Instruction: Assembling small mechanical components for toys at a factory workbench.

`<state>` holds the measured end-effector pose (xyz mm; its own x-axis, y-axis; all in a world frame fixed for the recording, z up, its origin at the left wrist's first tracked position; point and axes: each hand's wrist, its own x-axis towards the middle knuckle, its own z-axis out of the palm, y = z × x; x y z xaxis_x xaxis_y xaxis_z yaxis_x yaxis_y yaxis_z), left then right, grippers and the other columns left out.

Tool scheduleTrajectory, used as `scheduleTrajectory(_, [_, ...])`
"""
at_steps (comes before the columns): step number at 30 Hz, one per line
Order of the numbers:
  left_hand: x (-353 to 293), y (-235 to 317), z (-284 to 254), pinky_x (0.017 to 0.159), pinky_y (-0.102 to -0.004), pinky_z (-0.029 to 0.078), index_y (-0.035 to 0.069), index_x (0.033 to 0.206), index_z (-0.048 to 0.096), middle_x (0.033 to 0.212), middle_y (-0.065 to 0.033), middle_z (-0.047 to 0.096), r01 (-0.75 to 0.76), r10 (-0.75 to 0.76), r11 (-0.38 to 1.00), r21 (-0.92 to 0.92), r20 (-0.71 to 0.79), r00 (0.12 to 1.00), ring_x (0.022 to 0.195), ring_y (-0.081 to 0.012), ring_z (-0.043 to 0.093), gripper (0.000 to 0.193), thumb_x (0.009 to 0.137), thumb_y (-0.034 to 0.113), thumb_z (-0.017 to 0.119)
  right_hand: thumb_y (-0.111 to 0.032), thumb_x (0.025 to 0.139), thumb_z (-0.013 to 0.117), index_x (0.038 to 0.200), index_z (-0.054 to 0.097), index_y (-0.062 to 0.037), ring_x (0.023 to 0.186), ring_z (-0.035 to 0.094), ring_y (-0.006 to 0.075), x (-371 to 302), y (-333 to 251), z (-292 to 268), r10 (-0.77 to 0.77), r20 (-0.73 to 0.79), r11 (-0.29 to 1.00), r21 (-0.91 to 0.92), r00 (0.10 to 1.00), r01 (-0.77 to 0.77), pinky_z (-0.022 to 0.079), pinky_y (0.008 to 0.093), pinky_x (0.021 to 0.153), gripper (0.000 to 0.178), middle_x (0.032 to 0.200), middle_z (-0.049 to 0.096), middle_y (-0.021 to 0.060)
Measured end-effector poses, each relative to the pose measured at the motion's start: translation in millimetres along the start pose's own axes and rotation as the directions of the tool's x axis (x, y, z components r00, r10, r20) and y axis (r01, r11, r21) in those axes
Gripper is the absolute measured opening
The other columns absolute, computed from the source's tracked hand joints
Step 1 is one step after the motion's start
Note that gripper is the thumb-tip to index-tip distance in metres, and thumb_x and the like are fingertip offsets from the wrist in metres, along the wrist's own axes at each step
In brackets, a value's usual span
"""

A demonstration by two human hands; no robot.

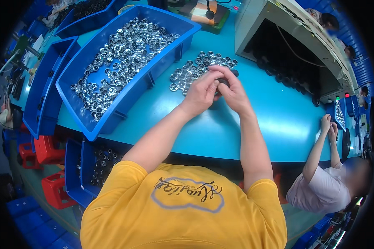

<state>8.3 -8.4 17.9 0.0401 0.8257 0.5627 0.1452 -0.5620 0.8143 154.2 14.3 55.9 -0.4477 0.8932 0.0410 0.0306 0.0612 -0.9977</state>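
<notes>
My left hand (200, 94) and my right hand (235, 94) meet above the blue-green table, fingers curled together. Between them is a black round part (223, 81), mostly covered by the fingers, so its exact kind is hidden. Both hands appear closed on it. Just beyond and to the left of my hands, a loose pile of small shiny round parts (186, 74), clear and silver with dark centres, lies on the table.
A large blue bin (131, 101) of similar shiny parts stands at the left. Right of my hands is a pale box-shaped housing (247, 35) with black round parts (284, 79) inside its dark opening. A co-worker (320, 186) sits at the right. Red stools (50, 149) stand lower left.
</notes>
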Motion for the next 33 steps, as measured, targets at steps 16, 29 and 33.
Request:
scheduleTrajectory(16, [2, 7, -7, 0.079, -0.0440, 0.052, 0.002, 0.121, 0.059, 0.096, -0.0165, 0.061, -0.184, 0.173, 0.946, 0.268, 0.066, 0.983, 0.088, -0.0366, 0.061, 0.034, 0.087, -0.003, 0.059, 0.002, 0.076, 0.073, 0.109, 0.074, -0.0070, 0.092, 0.063, 0.0108, 3, -10, -16, -0.401, -0.115, 0.823, -0.480, 0.909, 0.302, 0.054, 0.0232, 0.072, 0.034, 0.107, 0.065, 0.0050])
scheduleTrajectory(29, [8, -7, -19, 0.068, -0.0257, 0.049, 0.006, 0.124, 0.065, 0.098, -0.0051, 0.068, 0.318, -0.353, 0.914, -0.254, -0.107, 0.929, 0.077, -0.0108, 0.061, 0.024, 0.104, 0.010, 0.052, -0.008, 0.076, 0.080, 0.111, 0.069, -0.0105, 0.078, 0.060, 0.0136, 20, 53, -54, -0.306, -0.354, 0.737, -0.675, 0.884, -0.016, 0.053, 0.0283, 0.068, 0.037, 0.100, 0.063, 0.0045])
scheduleTrajectory(33, [7, -4, -18, 0.053, -0.0222, 0.046, 0.005, 0.128, 0.061, 0.085, -0.0012, 0.061, 0.378, -0.420, 0.840, -0.390, -0.026, 0.907, 0.059, -0.0058, 0.054, 0.027, 0.104, 0.013, 0.052, -0.009, 0.082, 0.078, 0.112, 0.067, -0.0047, 0.071, 0.062, 0.0111, 22, 58, -65, -0.080, -0.522, 0.867, -0.457, 0.849, -0.199, 0.053, 0.0281, 0.073, 0.032, 0.088, 0.067, 0.0031])
